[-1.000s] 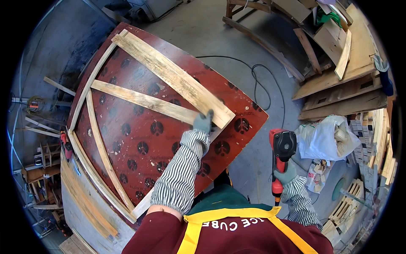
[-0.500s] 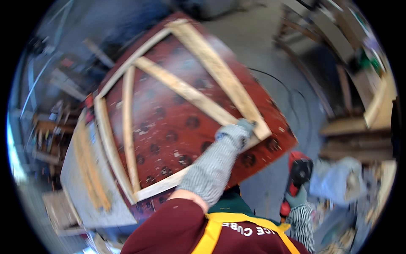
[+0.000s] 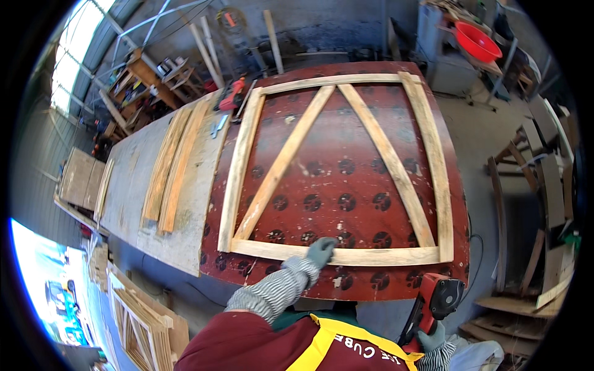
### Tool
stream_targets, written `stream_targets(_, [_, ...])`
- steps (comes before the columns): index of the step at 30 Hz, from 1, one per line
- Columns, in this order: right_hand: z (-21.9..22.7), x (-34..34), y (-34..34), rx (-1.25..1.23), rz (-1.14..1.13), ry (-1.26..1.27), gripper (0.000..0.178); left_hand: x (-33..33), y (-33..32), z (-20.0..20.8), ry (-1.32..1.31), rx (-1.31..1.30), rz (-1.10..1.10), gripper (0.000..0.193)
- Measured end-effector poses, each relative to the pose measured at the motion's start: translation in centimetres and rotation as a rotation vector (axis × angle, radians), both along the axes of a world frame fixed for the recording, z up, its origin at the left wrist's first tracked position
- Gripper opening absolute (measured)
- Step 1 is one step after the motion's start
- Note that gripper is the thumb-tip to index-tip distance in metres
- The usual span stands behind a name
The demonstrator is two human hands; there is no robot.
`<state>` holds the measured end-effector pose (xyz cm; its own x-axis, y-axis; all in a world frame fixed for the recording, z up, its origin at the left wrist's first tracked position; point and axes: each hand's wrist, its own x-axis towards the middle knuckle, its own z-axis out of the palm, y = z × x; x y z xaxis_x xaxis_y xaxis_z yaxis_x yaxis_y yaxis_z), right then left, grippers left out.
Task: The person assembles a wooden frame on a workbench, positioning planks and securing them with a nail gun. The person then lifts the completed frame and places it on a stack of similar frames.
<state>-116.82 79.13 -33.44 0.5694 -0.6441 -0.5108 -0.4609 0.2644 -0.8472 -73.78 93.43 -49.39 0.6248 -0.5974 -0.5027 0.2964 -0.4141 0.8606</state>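
Note:
A wooden frame (image 3: 383, 256) of pale battens, with two slanting braces inside it, lies flat on a red-brown board tabletop (image 3: 322, 284). My left hand (image 3: 321, 251), in a grey-green glove with a striped sleeve, is at the frame's near rail, left of its middle. Its fingers curl over the rail; their undersides are hidden. At the lower right, off the table's near edge, my right hand (image 3: 432, 339) is closed round the handle of a red and black nail gun (image 3: 435, 300). The nail gun's head points up, near the frame's right corner.
Left of the frame, a grey board (image 3: 133, 179) carries loose battens (image 3: 179, 167) and a red power tool (image 3: 231, 97). Finished-looking frames (image 3: 133, 328) lean at the lower left. Wood pieces (image 3: 526, 179) are stacked at the right; a red basin (image 3: 477, 42) stands far right.
My view has turned and straightened over the table. My left hand has moved left from the frame's near right corner along the near rail. The nail gun stays in my right hand.

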Motion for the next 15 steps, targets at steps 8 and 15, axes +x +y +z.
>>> stream_targets(8, [3.8, 19.0, 8.3, 0.099, 0.471, -0.062, 0.048, 13.0, 37.7, -2.1, -0.438, 0.221, 0.446, 0.019])
stream_targets(15, [4.3, 42.6, 25.6, -0.042, 0.780, -0.013, 0.052, 34.5, 60.2, -4.4, -0.786, 0.456, 0.700, 0.026])
